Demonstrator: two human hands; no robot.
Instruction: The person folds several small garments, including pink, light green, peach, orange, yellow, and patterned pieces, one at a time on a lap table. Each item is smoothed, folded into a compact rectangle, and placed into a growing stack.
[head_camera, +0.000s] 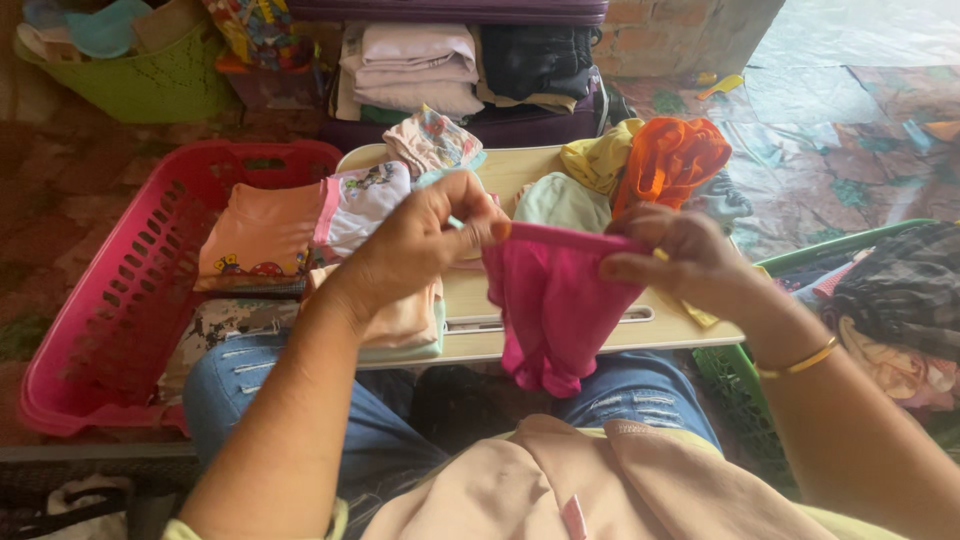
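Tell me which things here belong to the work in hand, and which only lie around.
In hand:
- left hand
- right hand
- pink garment, held by both
- small table

Lying about:
- red basket
- orange cloth
- green tub

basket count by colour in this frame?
Red basket: 1, left of the lap table
Green basket: 1, at the right, beside the right hand
Light green basket: 1, top left
Total: 3
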